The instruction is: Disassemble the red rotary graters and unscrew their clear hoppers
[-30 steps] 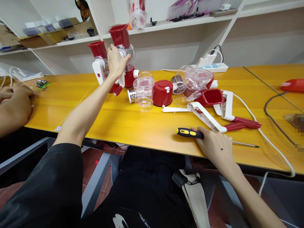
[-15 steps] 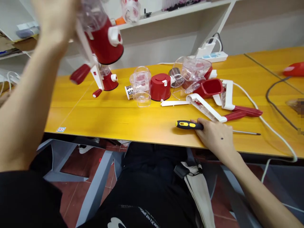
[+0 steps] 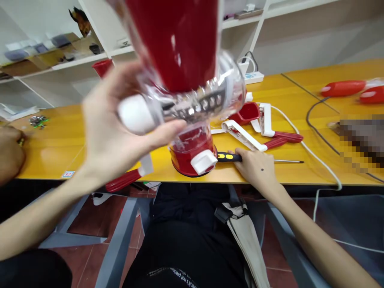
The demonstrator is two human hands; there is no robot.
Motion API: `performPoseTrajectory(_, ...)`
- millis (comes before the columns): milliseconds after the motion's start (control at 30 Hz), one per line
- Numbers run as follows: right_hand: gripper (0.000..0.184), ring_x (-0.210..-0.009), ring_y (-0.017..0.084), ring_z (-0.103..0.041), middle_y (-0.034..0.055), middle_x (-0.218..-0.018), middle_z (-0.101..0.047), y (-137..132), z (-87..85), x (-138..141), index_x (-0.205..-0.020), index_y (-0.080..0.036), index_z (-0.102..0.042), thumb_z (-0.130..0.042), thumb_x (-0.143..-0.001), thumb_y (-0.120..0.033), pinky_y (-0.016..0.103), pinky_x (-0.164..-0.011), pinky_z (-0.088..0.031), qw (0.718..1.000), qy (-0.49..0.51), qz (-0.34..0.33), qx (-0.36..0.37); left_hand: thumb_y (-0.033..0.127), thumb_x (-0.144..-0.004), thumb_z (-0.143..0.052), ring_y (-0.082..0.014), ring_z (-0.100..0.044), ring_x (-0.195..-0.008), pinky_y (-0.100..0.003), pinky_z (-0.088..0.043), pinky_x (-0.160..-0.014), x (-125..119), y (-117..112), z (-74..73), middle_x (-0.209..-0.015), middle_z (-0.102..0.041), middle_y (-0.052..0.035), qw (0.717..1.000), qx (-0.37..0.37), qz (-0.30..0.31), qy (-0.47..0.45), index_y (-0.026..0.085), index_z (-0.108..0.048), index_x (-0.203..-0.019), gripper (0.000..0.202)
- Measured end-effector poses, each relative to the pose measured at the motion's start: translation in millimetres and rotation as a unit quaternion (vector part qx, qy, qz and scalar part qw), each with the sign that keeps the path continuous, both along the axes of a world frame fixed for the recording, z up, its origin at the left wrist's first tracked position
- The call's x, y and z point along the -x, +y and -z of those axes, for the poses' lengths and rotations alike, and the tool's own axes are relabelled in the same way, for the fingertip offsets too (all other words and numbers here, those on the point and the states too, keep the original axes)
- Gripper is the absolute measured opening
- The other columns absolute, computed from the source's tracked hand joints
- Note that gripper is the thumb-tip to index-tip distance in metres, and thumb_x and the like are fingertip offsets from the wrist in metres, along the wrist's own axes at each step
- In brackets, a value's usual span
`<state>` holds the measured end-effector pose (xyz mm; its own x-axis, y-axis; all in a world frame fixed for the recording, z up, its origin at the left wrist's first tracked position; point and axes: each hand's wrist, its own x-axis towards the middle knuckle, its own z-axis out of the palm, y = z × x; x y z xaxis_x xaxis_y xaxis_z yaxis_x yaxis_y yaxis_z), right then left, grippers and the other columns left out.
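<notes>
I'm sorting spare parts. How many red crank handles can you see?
3 handles: one hangs under the grater in the left hand; two lie close together on the table, beyond the right hand and screwdriver. The grater may hide more.

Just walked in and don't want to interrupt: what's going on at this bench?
A person's left hand holds a red and clear rotary grater close to the camera, over the near edge of the yellow table. Their right hand lies on a black-and-yellow screwdriver; whether it grips is unclear. White crank handles lie behind. At far left rests another person's hand.
</notes>
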<state>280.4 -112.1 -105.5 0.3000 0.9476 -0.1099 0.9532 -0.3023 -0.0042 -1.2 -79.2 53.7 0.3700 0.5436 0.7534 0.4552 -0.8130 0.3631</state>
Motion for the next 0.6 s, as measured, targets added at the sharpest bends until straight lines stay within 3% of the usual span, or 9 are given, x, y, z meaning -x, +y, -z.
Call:
performPoseTrajectory(67,0.053,-0.102,0.007,-0.060,0.0067,-0.102,-0.063,0,0.6,-1,-0.117,-0.009,-0.059,-0.045,-0.095,-0.055,0.030,-0.099,-0.054,1.000,0.001,-0.002,-0.004,0.055,-0.070,-0.086,-0.0224,-0.070,-0.106,-0.046,-0.059,-0.099,-13,5,16.1,-0.118,-0.071,-0.0035,0.999,0.009,0.031,0.015,0.016,-0.059,-0.129,0.075)
performPoseTrajectory(200,0.052,-0.107,0.008,-0.059,0.0078,-0.110,-0.062,0,2.6,-2,-0.121,-0.009,-0.057,-0.049,-0.094,-0.053,0.030,-0.100,-0.055,1.000,-0.001,-0.008,-0.012,0.052,-0.071,-0.087,-0.0250,-0.071,-0.107,-0.046,-0.061,-0.098,-24,29,41.9,-0.121,-0.071,-0.0043,0.998,0.055,0.020,0.002,0.022,-0.060,-0.127,0.069)
performPoseTrajectory(433,0.051,-0.111,0.009,-0.059,0.0083,-0.114,-0.061,-1,1.8,-8,-0.124,-0.009,-0.057,-0.050,-0.094,-0.051,0.031,-0.102,-0.055,1.000,-0.003,-0.010,-0.003,0.054,-0.068,-0.088,-0.0263,-0.071,-0.105,-0.049,-0.062,-0.097,-11,39,45.4,-0.117,-0.072,-0.0027,0.996,0.085,0.001,-0.007,0.025,-0.061,-0.124,0.069)
performPoseTrajectory(600,0.051,-0.109,0.008,-0.060,0.0078,-0.112,-0.062,-2,-0.6,-15,-0.125,-0.010,-0.056,-0.049,-0.094,-0.050,0.031,-0.102,-0.055,1.000,0.006,-0.013,0.010,0.054,-0.067,-0.088,-0.0263,-0.069,-0.110,-0.047,-0.057,-0.103,-8,40,55.6,-0.123,-0.070,-0.0057,0.993,0.104,0.040,0.024,0.024,-0.059,-0.126,0.072)
